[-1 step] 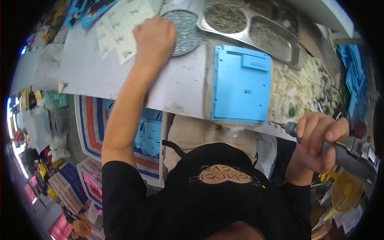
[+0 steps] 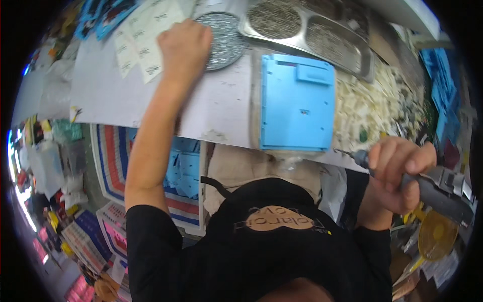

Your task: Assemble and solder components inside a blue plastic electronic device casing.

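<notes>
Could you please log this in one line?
left hand: at round grey tray; right hand: holding grey power tool; blue rectangular plastic panel: between hands

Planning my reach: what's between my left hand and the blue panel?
In the head view, a round dish of small metal pieces, then some white tabletop.

pale workbench [image 2: 113, 98] runs across the upper half, edge bent by the lens. white ledge [image 2: 413, 15] juts in top right. strip of grey-green floor [image 2: 90, 175] shows below the bench's left end. left side's cluttered: plastic bags [image 2: 48, 156], printed boxes [image 2: 83, 239], pink packages [image 2: 80, 288] lower down. bright white lights [image 2: 18, 183] along the far left rim, blown out. lower right has more clutter around a yellow see-through disc [image 2: 437, 235].
</notes>
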Motion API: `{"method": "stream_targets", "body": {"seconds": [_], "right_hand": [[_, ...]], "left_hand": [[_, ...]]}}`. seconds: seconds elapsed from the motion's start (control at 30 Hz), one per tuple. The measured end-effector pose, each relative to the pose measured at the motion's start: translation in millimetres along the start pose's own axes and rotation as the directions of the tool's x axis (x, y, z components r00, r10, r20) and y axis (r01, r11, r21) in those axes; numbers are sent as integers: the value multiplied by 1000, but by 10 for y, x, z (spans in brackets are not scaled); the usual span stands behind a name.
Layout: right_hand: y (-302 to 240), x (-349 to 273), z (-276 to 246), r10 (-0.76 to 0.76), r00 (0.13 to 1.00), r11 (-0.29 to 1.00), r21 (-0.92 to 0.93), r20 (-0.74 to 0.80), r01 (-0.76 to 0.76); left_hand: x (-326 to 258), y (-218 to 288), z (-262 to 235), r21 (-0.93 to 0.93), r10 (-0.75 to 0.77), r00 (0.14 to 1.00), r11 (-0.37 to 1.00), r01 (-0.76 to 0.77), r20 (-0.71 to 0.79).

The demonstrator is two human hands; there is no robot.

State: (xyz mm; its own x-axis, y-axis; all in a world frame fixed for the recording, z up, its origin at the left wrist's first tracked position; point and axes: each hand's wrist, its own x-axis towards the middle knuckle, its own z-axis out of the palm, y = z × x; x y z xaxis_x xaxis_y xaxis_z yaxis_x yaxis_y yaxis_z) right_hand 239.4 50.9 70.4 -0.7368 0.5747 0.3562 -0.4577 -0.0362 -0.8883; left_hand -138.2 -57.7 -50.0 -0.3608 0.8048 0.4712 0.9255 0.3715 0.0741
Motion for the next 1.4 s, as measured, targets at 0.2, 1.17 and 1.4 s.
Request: {"method": "stream_targets", "body": {"seconds": [0.2,1.17,1.4], "right_hand": [[4,-117,7,99,995,995,-1,-5,-99],[404,361,104,-61,945,993,-74,322,90],[427,473,77,-1,941,997,-70,338,26]], "left_hand": [[-121,592,-405,-606,64,997,795,-28,39],[-719,1367,-594,-802,340,938,576,-156,62],[-711,1352,-587,-811,353,933,564,-155,67]]}}
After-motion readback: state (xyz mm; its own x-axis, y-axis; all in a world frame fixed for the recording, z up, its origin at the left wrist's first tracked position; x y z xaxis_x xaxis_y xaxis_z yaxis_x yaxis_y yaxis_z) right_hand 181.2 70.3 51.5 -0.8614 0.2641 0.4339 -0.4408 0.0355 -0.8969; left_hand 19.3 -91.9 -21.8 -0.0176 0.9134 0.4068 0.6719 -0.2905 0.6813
